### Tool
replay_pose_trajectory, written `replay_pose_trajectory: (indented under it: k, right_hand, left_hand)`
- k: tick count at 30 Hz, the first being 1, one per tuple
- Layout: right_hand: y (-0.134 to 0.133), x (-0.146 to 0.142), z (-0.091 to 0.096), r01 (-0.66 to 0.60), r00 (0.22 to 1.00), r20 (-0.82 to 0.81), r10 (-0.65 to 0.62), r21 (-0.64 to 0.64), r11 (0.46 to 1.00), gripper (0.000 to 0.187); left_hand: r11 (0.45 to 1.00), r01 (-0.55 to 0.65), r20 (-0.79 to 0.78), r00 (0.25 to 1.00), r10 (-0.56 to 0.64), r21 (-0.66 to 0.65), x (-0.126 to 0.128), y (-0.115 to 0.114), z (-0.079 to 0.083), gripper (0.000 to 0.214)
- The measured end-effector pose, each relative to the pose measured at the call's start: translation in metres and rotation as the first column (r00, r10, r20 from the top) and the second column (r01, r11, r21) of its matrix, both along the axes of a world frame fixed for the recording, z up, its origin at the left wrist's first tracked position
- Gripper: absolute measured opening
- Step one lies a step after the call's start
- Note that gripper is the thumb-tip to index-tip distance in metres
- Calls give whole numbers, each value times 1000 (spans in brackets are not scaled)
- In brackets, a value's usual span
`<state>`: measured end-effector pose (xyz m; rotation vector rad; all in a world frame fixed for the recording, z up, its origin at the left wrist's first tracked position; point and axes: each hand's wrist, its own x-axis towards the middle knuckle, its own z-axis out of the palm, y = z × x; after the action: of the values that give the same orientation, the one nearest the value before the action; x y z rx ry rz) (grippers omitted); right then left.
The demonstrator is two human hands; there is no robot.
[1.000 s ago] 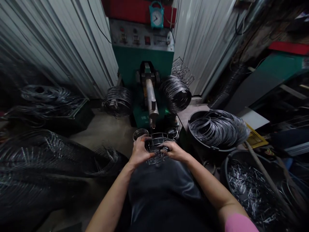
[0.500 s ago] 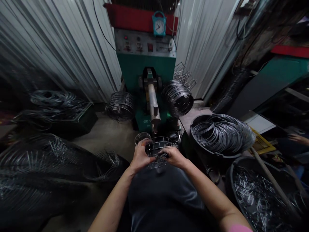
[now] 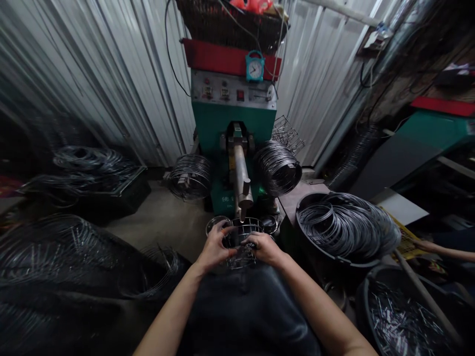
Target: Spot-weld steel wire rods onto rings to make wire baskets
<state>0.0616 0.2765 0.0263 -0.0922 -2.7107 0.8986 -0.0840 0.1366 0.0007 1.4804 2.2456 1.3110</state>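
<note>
A round wire basket frame (image 3: 243, 263) sits low in front of my body, beneath the tip of the machine's metal arm (image 3: 242, 170). My left hand (image 3: 214, 248) curves around its left side, thumb and fingers gripping the wires. On the right side, my right hand (image 3: 264, 248) has its fingers curled over the frame, closed on what look like short metal pieces, partly hidden by the fingers. Just behind my left hand a metal ring (image 3: 210, 223) shows. Another round metal part (image 3: 273, 223) lies behind my right hand.
A green machine (image 3: 204, 116) with a clock (image 3: 255, 67) stands ahead, wire coils (image 3: 190, 173) hanging either side. To the right are a tub (image 3: 302, 237) of wire rings and another tub (image 3: 365, 296) of short wire pieces. A co-worker's arm (image 3: 445, 250) reaches towards a yellow crate (image 3: 406, 242).
My view has tilted up, so the machine appears lower. Both hands stay at the wire basket frame with little change. A co-worker's arm now extends over the yellow crate.
</note>
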Motion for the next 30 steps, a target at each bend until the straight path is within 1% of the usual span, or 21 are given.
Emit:
replay_pose_trajectory:
  k: [4, 7, 9, 13, 15, 17, 19, 20, 21, 22, 23, 24, 25, 26, 28, 29, 30]
  right_hand:
    - [7, -9, 8, 17, 1000, -2, -17, 9, 1000, 26]
    - [8, -10, 9, 26, 1000, -13, -26, -20, 999, 20]
    - [7, -10, 7, 42, 999, -22, -42, -28, 999, 19]
    - [7, -13, 5, 98, 995, -15, -99, -13, 995, 24]
    - [8, -18, 7, 129, 992, 14, -129, -13, 992, 26]
    - [8, -22, 9, 165, 986, 35, -164, -28, 986, 27]
    - [5, -19, 9, 201, 979, -8, -202, -89, 976, 29]
    - [2, -16, 8, 230, 969, -57, -240, -146, 962, 30]
    - [-1, -11, 6, 270, 949, -102, -298, -224, 936, 30]
    - [-5, -4, 4, 316, 920, -125, -371, -323, 892, 30]
    - [-8, 2, 1, 360, 888, -112, -447, -436, 825, 28]
    - [-11, 9, -1, 398, 858, -59, -510, -551, 733, 27]
    - [-14, 16, -4, 424, 837, 23, -546, -657, 623, 26]
    - [-16, 22, -7, 432, 830, 112, -547, -748, 503, 28]
    - [-19, 31, -11, 412, 840, 245, -485, -868, 277, 34]
    - [-19, 34, -13, 399, 845, 283, -454, -899, 183, 38]
    - [-20, 37, -14, 386, 848, 306, -434, -916, 110, 43]
  left_hand:
    - [1000, 8, 70, 998, -8, -5, -9, 10, 3, 59]
    - [999, 23, 75, 997, -25, 30, -11, 13, 4, 56]
    - [999, 24, 58, 998, -26, 40, -10, 14, 4, 56]
    - [998, -61, -17, 998, 62, 13, -9, 17, 5, 60]
    - [995, -103, -20, 995, 103, -8, -12, 21, 6, 58]
    - [993, -110, 3, 994, 110, -31, -16, 25, 6, 56]
    - [993, -109, 7, 994, 110, -40, -17, 27, 7, 55]
    - [993, -114, -6, 994, 113, -39, -17, 27, 7, 56]
    - [992, -121, -26, 992, 120, -34, -16, 26, 7, 58]
    - [991, -129, -51, 991, 128, -29, -14, 25, 7, 59]
    - [990, -138, -75, 988, 136, -26, -13, 25, 8, 60]
    - [988, -149, -94, 985, 146, -27, -12, 24, 8, 61]
    - [987, -160, -103, 982, 156, -30, -11, 24, 8, 61]
    - [984, -173, -99, 981, 169, -36, -11, 24, 8, 60]
    - [978, -200, -64, 978, 197, -53, -14, 27, 7, 59]
    - [976, -209, -47, 977, 206, -60, -16, 28, 7, 58]
    - [975, -214, -36, 977, 212, -64, -19, 30, 6, 58]
